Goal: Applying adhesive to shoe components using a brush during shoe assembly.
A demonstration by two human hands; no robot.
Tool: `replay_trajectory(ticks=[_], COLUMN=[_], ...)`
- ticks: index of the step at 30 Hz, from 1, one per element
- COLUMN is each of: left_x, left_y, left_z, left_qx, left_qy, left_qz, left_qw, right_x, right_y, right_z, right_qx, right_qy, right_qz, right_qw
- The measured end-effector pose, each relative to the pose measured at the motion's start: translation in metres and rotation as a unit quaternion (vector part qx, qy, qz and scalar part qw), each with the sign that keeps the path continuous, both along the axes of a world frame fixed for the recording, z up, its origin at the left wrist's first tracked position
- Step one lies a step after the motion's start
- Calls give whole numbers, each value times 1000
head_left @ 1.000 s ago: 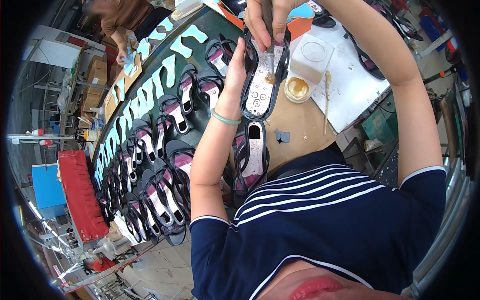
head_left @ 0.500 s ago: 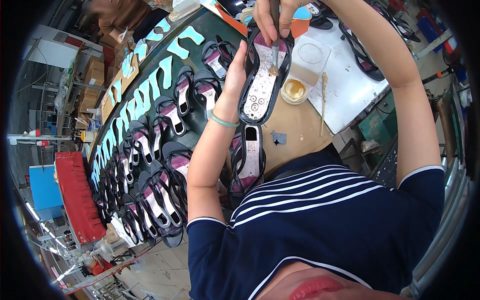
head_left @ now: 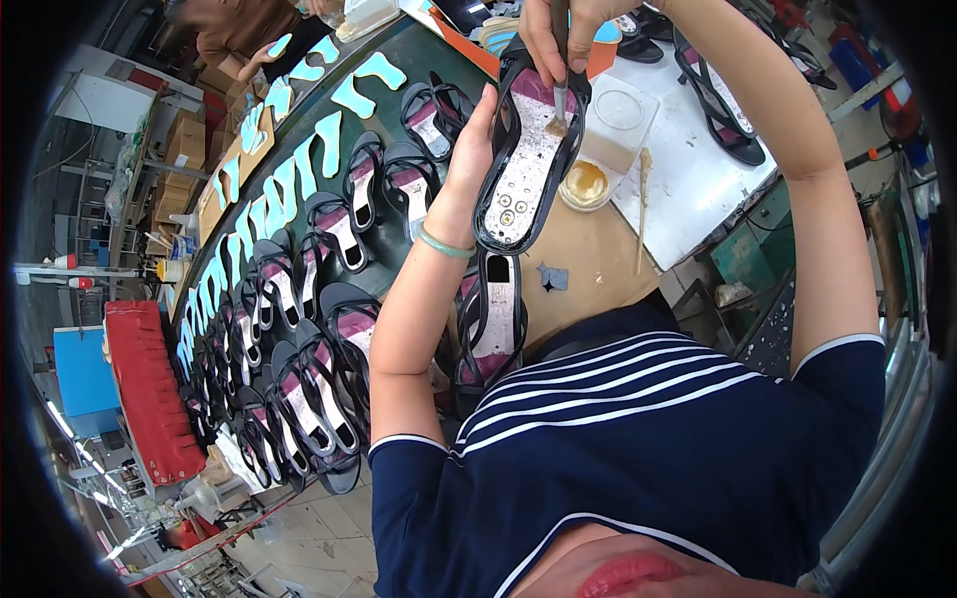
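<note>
A black strappy sandal (head_left: 521, 164) is held up before me, its speckled white insole marked with small screw-like circles at the heel and a purple band near the toe. My left hand (head_left: 473, 143) grips its left edge, most fingers hidden behind it. In my right hand (head_left: 568, 32) is a flat brush (head_left: 558, 122), its bristles against the right side of the insole, just below the purple band. Just right of the sandal sits a small round tub of yellowish paste (head_left: 585, 185). Another sandal (head_left: 495, 314) lies below, close to my body.
Several sandals (head_left: 336, 231) crowd the dark green table at left, beyond them rows of light-blue foot-shaped pieces (head_left: 327, 146). A clear plastic box (head_left: 620, 112) and thin stick (head_left: 643, 204) lie to the right. A co-worker's hand (head_left: 267, 54) is at the far left.
The brush has moved slightly up and right across the insole, toward the purple band. The sandal has shifted a little. The co-worker's hand now holds up a light-blue piece.
</note>
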State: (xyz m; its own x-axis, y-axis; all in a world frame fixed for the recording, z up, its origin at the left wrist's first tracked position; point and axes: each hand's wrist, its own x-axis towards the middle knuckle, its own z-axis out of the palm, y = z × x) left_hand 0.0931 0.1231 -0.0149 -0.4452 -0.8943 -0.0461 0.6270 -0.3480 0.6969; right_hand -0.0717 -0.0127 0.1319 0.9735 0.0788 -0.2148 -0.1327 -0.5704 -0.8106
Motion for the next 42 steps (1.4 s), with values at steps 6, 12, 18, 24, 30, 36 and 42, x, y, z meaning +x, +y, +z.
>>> replay_trajectory(ticks=[6,12,18,24,30,36,42], left_x=[-2,-3,-2,-2,0,-12,-6], left_y=[-4,-2,0,-6,-12,-1,-5], left_z=[0,2,5,-9,-16,1,0], left_qx=[8,40,40,60,40,-18,-103], left_qy=[-3,16,38,49,-27,-16,-16], left_qz=[-8,-15,-42,-25,74,175,203], left_qw=[1000,999,998,997,996,984,974], right_x=[-6,-5,-4,-4,-5,-23,-96], right_y=[4,9,25,44,65,98,103], right_z=[3,2,7,-19,-53,-50,-10], right_qx=[-3,-36,-103,-262,-343,-105,161], right_qy=[3,14,59,-63,-231,-300,-569], right_qz=[-4,-4,-51,-116,-203,-397,-450], right_qw=[1000,999,992,956,887,861,669])
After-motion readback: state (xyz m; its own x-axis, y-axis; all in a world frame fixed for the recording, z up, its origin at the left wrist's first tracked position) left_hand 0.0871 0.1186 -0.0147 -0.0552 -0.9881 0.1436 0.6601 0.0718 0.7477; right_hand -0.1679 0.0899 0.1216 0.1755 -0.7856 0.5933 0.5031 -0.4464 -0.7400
